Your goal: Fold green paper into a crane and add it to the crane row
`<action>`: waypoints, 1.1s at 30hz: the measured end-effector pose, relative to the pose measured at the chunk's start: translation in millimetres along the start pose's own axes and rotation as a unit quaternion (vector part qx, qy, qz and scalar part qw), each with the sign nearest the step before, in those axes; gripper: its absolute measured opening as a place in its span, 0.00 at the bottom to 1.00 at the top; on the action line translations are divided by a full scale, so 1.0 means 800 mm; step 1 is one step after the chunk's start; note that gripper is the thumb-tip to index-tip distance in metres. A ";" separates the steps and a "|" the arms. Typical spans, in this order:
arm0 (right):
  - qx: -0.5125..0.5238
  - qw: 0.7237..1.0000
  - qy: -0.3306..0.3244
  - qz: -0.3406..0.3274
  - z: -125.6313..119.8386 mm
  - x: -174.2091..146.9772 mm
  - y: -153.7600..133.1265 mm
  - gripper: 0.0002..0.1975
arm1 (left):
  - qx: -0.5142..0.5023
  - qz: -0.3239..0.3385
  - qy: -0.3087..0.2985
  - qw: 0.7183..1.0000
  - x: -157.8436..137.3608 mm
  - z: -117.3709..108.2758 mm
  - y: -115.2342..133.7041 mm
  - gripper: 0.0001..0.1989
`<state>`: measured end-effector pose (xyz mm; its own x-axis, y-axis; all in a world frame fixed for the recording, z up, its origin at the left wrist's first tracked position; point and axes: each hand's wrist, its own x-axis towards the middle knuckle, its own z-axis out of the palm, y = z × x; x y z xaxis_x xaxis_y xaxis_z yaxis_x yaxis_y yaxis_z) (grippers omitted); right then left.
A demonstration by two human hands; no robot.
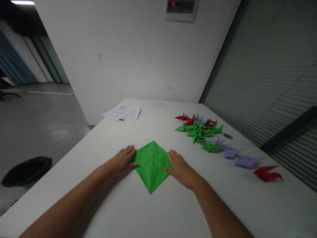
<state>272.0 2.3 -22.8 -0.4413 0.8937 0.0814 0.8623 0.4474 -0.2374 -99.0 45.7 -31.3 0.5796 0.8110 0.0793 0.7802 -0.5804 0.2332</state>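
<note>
A square of green origami paper lies unfolded on the white table, one corner pointing toward me. Crease lines cross its whole surface. My left hand rests at its left corner, fingers stretched out and thumb on the edge. At the right corner my right hand lies flat, with the thumb on the paper and the fingers extended along the edge. Both palms face down, and neither hand grips the sheet.
Folded paper cranes in green, red and purple cover the table's right side. A single red crane sits nearest. Printed sheets lie at the back left. A black-lined bin stands on the floor at left.
</note>
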 end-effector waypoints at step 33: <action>0.566 0.811 0.058 0.133 -0.041 0.008 -0.019 0.27 | -0.129 -0.076 0.085 0.985 0.011 -0.024 0.051 0.33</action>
<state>264.4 2.6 12.7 -0.1934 0.9801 -0.0442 0.1125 -0.0226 -0.9934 -66.7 30.2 -2.6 0.3962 0.9004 0.1798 0.7563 -0.4311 0.4921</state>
